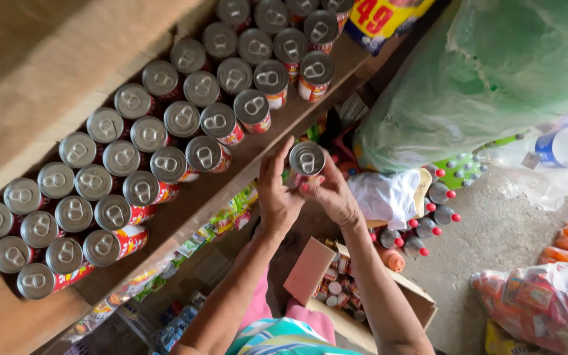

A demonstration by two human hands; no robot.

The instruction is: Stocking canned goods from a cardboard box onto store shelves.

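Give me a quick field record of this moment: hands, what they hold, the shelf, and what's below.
held item: one pull-tab can, silver top up, in front of the shelf edge
left hand: on the can's left side, fingers raised
right hand: on the can's right side and base
shelf: wooden shelf with rows of matching cans, red labels
below: open cardboard box of small cans
floor right: red-capped bottles, white cloth, green plastic bag
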